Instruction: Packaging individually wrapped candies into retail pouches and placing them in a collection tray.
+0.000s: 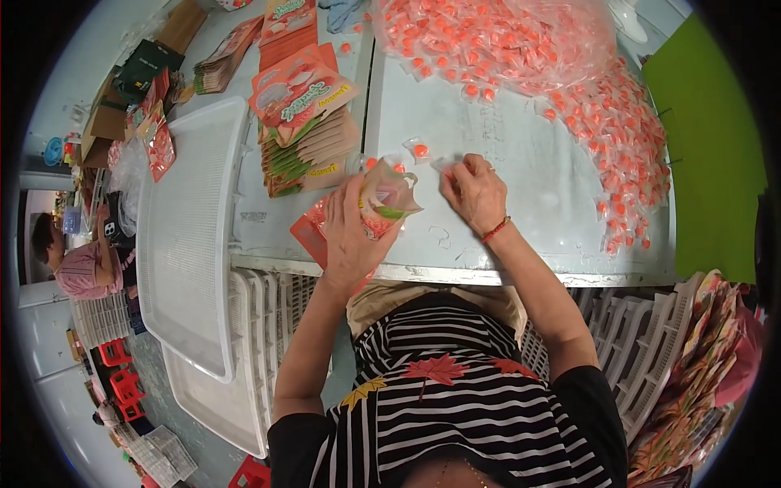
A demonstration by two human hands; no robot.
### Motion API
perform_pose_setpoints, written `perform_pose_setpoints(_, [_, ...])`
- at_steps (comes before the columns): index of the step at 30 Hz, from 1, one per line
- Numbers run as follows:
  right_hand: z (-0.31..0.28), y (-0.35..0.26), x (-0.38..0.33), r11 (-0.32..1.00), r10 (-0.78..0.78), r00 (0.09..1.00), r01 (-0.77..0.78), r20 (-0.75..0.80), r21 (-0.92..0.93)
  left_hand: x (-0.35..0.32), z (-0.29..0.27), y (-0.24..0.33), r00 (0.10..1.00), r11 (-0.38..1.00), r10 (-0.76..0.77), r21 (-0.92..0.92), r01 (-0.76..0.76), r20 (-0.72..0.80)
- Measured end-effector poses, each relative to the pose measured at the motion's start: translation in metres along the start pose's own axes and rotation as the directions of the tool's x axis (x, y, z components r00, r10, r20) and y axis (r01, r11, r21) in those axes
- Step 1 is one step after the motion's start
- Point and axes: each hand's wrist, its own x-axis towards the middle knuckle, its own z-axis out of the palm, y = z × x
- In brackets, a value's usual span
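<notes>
My left hand (pixel 351 232) is closed round a red and tan pouch (pixel 389 195), held upright with its mouth spread open toward me. Another red pouch (pixel 309 232) lies on the table beneath that hand. To the right, my right hand (pixel 474 191) is bent in a pinch just above the tabletop. A bit of clear wrapper shows at its fingertips, from a wrapped candy mostly covered by the fingers. One orange-red wrapped candy (pixel 420 151) rests between the hands, and a few more lie behind the pouch.
Many wrapped candies (pixel 626 154) spread along the table's right side, beside a large clear bag (pixel 521 37). Stacked pouches (pixel 305 98) stand at left. A white mesh tray (pixel 191 236) juts past the table edge. A green panel (pixel 700 146) borders the right; another person (pixel 85 264) is far left.
</notes>
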Motion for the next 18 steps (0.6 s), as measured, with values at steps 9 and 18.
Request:
perform_pose_setpoints(9, [-0.071,-0.027,0.042,0.931,-0.178,0.970,0.112,0.164,0.348,0.019,0.006,-0.003,0.973,0.982,0.175,0.045,-0.183,0.148])
perform_pose_setpoints(18, [-0.066,-0.041,0.055,0.932,-0.017,0.996,-0.017,0.092,0.361,0.029,0.024,0.016,0.963,0.974,0.215,-0.113,-0.198,0.165])
